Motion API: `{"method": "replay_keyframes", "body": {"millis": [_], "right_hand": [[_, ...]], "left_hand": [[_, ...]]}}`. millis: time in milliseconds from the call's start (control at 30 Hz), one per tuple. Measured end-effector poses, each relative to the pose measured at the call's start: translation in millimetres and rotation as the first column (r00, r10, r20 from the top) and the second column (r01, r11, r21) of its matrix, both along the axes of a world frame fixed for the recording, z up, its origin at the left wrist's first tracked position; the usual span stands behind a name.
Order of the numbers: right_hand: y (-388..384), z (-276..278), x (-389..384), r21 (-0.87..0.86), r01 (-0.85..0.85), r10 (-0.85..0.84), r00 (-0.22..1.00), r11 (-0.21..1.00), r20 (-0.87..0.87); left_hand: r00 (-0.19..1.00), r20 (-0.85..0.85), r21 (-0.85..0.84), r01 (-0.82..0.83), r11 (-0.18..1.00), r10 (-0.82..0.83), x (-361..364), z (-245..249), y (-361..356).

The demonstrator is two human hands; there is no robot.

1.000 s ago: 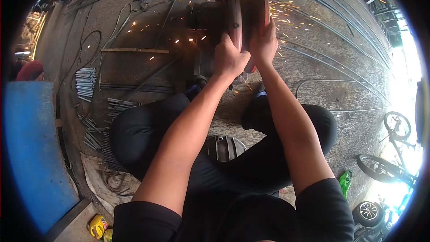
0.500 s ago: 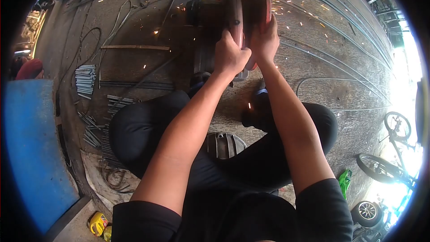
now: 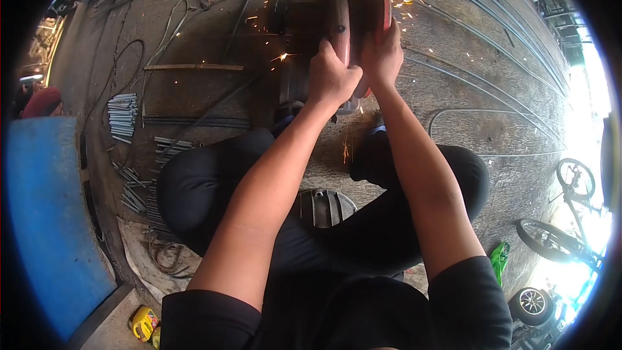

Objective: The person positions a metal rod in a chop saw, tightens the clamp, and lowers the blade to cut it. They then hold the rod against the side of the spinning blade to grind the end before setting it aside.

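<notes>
A cut-off machine stands on the floor in front of me, with a rounded guard and a large reddish disc side by side. Sparks spray around their upper edges. My left hand is closed right against the guard's near end, its thumb pointing toward the other hand. Close beside it, my right hand is curled at the disc's near face, fingers pointing away from me. What the fingers grip is hidden, and I cannot tell what it is.
Bundles of cut metal rods lie at the left, near a blue panel. Long rods stretch across the floor at the right. A bicycle and a wheel are at far right. A ribbed metal part lies between my legs.
Both hands stay nearly in place at the machine. The view has shifted slightly, and the sparks have a different pattern, with some now falling below the hands.
</notes>
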State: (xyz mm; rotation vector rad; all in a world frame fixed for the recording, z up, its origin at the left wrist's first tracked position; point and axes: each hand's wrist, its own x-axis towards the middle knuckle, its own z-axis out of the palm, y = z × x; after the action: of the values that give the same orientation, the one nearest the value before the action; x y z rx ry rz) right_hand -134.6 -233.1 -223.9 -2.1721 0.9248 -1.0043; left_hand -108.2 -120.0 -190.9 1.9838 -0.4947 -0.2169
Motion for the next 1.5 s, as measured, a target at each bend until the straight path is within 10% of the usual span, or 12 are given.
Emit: {"method": "replay_keyframes", "body": {"millis": [1500], "right_hand": [[-0.4,0.2,2.4,-0.020,0.035,-0.034,0.999,0.999,0.003]], "left_hand": [[1.000,-0.014,-0.007,-0.017,1.000,0.017,1.5,-3.2,-2.3]]}}
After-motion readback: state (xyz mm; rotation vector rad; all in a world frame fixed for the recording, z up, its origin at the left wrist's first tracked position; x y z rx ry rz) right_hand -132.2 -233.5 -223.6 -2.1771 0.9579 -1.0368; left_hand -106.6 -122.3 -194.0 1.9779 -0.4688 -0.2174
